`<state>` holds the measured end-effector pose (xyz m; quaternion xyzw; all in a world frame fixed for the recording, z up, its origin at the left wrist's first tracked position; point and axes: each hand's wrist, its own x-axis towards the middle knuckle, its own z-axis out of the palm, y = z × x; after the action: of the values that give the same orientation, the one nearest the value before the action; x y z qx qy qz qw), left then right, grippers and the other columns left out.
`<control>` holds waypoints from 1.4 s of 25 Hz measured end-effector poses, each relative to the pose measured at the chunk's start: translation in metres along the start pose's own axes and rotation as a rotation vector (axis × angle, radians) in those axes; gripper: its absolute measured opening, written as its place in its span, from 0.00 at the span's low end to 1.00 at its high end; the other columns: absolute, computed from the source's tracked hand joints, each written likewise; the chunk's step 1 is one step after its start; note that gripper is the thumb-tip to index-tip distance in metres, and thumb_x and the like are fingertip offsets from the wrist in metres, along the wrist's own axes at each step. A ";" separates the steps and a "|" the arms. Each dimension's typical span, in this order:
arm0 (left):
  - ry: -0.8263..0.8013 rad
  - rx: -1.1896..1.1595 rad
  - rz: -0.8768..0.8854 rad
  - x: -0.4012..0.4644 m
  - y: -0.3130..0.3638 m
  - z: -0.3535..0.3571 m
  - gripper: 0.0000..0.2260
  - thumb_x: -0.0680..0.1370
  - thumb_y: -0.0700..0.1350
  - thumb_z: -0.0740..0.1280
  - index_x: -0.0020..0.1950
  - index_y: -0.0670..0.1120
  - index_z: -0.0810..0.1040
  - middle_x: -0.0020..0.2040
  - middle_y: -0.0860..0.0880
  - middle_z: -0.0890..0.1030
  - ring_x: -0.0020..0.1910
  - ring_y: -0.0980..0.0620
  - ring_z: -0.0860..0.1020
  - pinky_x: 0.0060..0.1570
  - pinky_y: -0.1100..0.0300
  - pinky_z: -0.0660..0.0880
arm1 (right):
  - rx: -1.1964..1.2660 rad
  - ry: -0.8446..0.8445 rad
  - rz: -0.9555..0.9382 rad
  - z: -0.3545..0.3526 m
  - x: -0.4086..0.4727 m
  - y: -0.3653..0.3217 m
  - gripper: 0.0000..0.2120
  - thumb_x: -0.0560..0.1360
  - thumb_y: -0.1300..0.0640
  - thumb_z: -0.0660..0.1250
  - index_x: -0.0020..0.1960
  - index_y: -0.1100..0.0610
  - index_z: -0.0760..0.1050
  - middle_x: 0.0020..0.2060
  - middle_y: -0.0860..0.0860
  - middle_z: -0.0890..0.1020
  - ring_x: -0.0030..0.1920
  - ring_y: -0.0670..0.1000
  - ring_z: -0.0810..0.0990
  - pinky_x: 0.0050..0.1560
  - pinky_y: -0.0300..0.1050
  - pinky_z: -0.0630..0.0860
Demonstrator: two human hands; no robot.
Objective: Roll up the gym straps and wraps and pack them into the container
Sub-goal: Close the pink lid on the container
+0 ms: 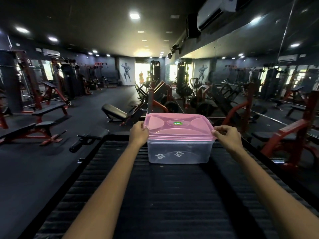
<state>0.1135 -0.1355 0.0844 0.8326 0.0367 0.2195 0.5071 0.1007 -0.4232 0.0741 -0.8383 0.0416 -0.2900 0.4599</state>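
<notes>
Clearly light and stiff, the clear rectangular plastic container (179, 150) with its pink translucent lid (177, 125) sits between both hands on the black ribbed bench pad (172, 195), long axis crosswise; left hand (138, 133) and right hand (227, 135) pinch the lid's slick side rims, the likeliest handholds.

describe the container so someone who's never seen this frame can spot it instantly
Start at the black ribbed padded surface running away from the camera down the gym's middle. At its far end sits the container, a clear plastic tub with a pink lid, gripped at its edges by the left hand and right hand. Nothing else nearby is pink or see-through.
</notes>
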 end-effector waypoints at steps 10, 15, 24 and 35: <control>0.023 0.127 -0.067 0.024 -0.014 0.032 0.12 0.78 0.38 0.61 0.58 0.36 0.78 0.58 0.37 0.80 0.59 0.40 0.77 0.57 0.55 0.71 | -0.038 0.020 0.168 0.024 0.018 0.016 0.11 0.75 0.62 0.67 0.56 0.61 0.81 0.53 0.58 0.84 0.55 0.56 0.80 0.56 0.42 0.72; 0.019 -0.002 -0.199 0.030 -0.019 0.033 0.07 0.73 0.36 0.62 0.34 0.41 0.75 0.37 0.40 0.74 0.39 0.45 0.72 0.40 0.57 0.66 | 0.026 0.052 0.224 0.034 0.023 0.015 0.12 0.75 0.61 0.67 0.58 0.60 0.81 0.55 0.57 0.83 0.59 0.56 0.78 0.62 0.42 0.70; -0.038 -0.587 -0.424 0.027 -0.024 0.021 0.15 0.72 0.24 0.59 0.33 0.41 0.74 0.34 0.44 0.74 0.32 0.52 0.71 0.25 0.65 0.72 | 0.284 0.064 0.351 0.034 0.027 0.024 0.16 0.69 0.69 0.72 0.57 0.65 0.80 0.51 0.57 0.83 0.53 0.55 0.80 0.62 0.52 0.76; -0.151 -0.675 -0.448 -0.050 0.001 -0.052 0.08 0.74 0.25 0.63 0.41 0.35 0.77 0.37 0.42 0.78 0.34 0.50 0.76 0.27 0.67 0.77 | 0.378 -0.065 0.302 -0.021 -0.045 -0.020 0.18 0.70 0.70 0.71 0.60 0.70 0.76 0.43 0.55 0.82 0.41 0.49 0.78 0.36 0.32 0.75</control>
<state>0.0472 -0.1072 0.0890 0.6048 0.1056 0.0420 0.7883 0.0486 -0.4122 0.0786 -0.7305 0.0966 -0.1933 0.6478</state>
